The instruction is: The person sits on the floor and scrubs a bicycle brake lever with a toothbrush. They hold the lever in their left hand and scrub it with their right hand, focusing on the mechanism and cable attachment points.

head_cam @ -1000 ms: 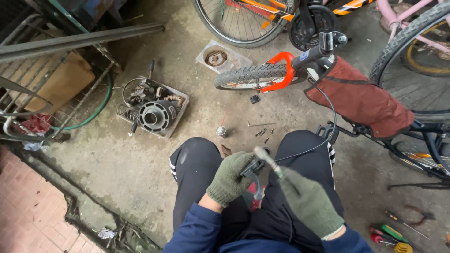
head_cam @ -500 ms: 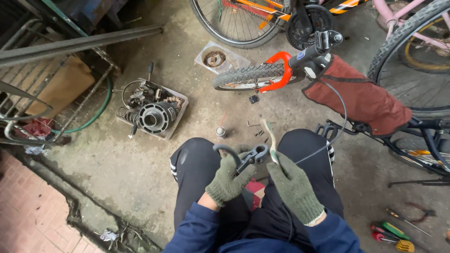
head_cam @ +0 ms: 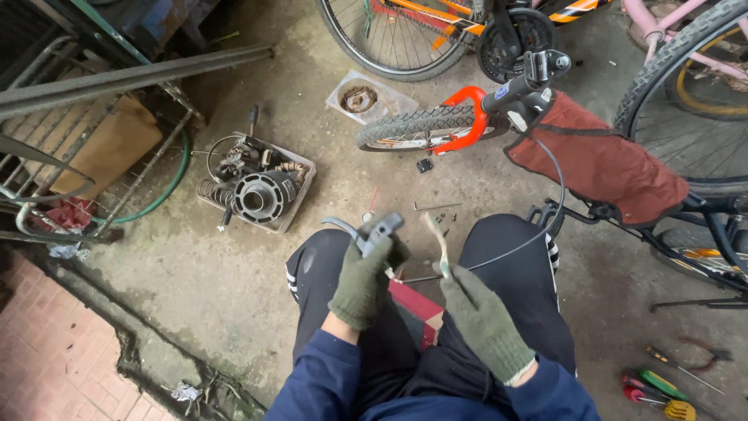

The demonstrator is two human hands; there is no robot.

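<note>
1. Left hand [head_cam: 362, 281], gloved, centre frame: grip closed on a grey brake lever [head_cam: 372, 231], held up over the knees, prob. for a clear view.
2. Right hand [head_cam: 485, 321], gloved: grip pinched shut on a thin pale tool [head_cam: 438, 243], tip raised just beside the lever.
3. Black cable [head_cam: 545, 222] is seen curving from near the hands up to the handlebar [head_cam: 518, 93], upper centre.
4. Parts box [head_cam: 261, 187] on the floor, centre-left; screwdrivers [head_cam: 658, 386] lower right, within reach.

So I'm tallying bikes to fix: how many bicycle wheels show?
4, maybe more hidden: small black wheel at centre, spoked wheel top, large wheel right, yellow-rimmed wheel behind it.
</note>
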